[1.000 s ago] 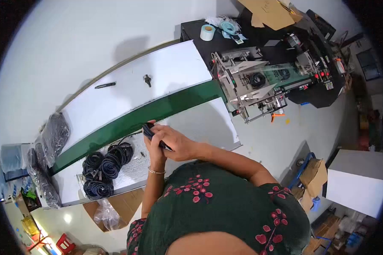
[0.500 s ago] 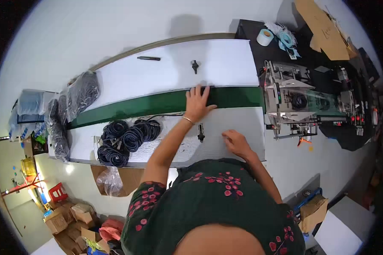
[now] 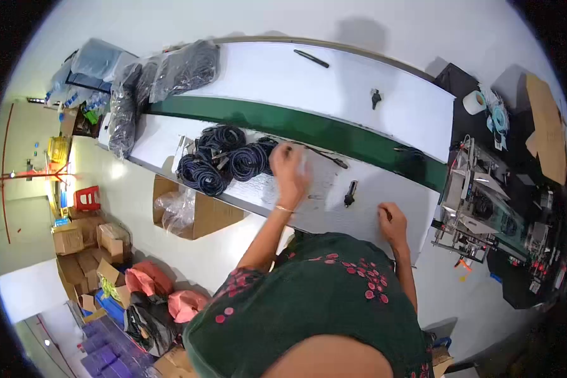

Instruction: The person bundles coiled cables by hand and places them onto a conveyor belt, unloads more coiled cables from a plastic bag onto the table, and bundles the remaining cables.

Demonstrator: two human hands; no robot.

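My left hand (image 3: 290, 176) is over the right-hand coil of dark cable (image 3: 249, 162), its fingers blurred by motion; whether they grip the cable is unclear. Several more bundles of coiled cable (image 3: 201, 173) lie to its left on the white tabletop. From the pile a loose cable end with a plug (image 3: 339, 162) stretches right. Near the table's front edge, my right hand (image 3: 392, 223) is loosely curled with nothing visible in it. Between the hands lies a small black fixture (image 3: 351, 193). On the green belt (image 3: 258, 123) a dark coil (image 3: 412, 154) sits toward the right end.
A second black fixture (image 3: 375, 99) and a dark pen (image 3: 312, 58) lie on the back white panel. Bagged coils (image 3: 186, 69) are heaped at the left end. A machine (image 3: 491, 208) stands at the belt's right end. Below the table is a cardboard box (image 3: 214, 214).
My left hand has left the green belt and moved to the cable pile. A dark coil now shows on the belt, farther right. The view has turned and shifted left.
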